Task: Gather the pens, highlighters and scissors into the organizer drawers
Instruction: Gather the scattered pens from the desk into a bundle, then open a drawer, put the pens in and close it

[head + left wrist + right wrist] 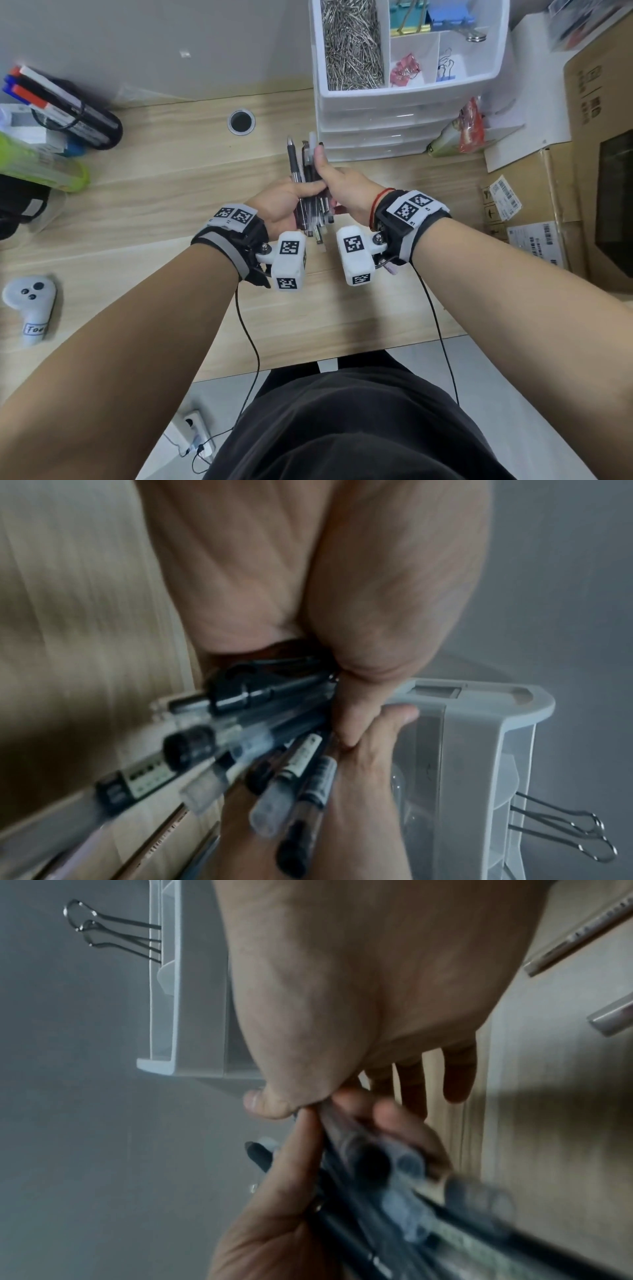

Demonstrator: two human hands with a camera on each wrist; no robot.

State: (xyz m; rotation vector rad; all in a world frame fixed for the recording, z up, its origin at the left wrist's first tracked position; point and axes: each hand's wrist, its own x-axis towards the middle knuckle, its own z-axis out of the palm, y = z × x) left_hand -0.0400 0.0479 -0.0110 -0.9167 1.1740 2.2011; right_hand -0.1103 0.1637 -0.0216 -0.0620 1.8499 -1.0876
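Observation:
A bundle of several black and clear pens (308,178) is held over the wooden desk, tips pointing at the white organizer (376,137). My left hand (277,205) grips the bundle from the left, thumb across it. My right hand (346,188) holds it from the right, thumb lying along the top. The organizer's lower drawers look closed. In the left wrist view the pens (240,737) fan out beneath my palm beside the organizer (479,750). In the right wrist view two loose pens (582,934) lie on the desk behind my right hand (359,1001).
The organizer's open top tray (414,92) holds paper clips and binder clips. A banded bunch of markers (61,102) and a green case (41,164) sit at the left. A white controller (29,308) lies near the front left. Cardboard boxes (582,154) stand at the right.

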